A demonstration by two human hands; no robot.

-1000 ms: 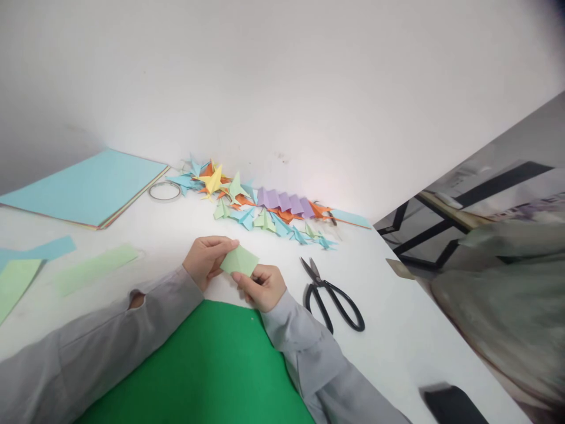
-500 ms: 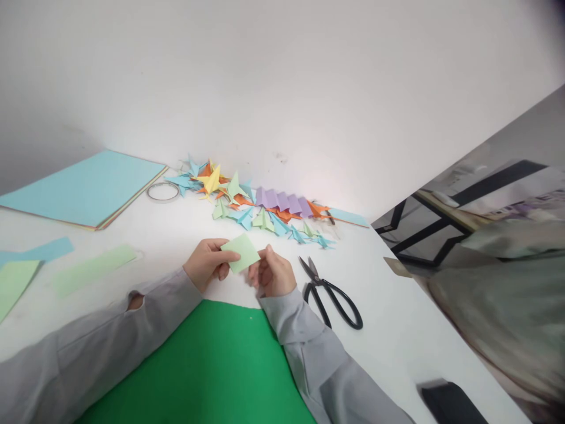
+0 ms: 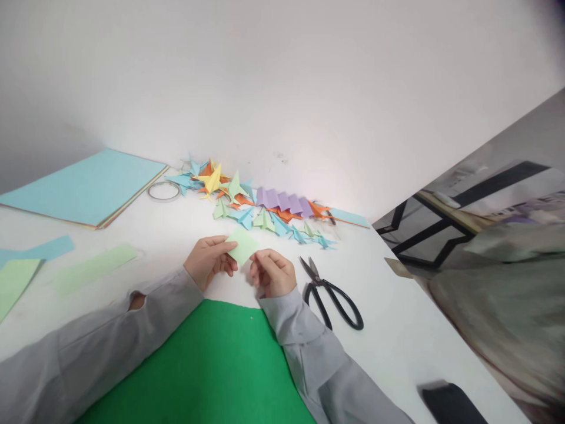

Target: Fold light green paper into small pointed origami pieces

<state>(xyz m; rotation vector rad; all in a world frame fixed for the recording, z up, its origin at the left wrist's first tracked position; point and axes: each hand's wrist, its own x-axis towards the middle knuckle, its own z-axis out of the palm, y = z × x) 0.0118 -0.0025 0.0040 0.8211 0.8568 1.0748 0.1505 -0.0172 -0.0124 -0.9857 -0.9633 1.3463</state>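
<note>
left hand (image 3: 210,260) pinches small green paper (image 3: 242,245) | right hand (image 3: 276,273) bunched at its side, can't tell if gripping | paper's over the table (image 3: 388,300), far from right edge | folded papers (image 3: 213,178) near back edge

From my station I see the paper (image 3: 242,246), a small pale green piece, plain and roughly square, just off the view's centre toward 8 o'clock. It sits diamond-wise, corners near 12, 3, 6 and 9. My left hand (image 3: 209,262) pinches its 9 o'clock side; my right hand's (image 3: 274,274) fingertips meet its 4 o'clock edge.
</note>
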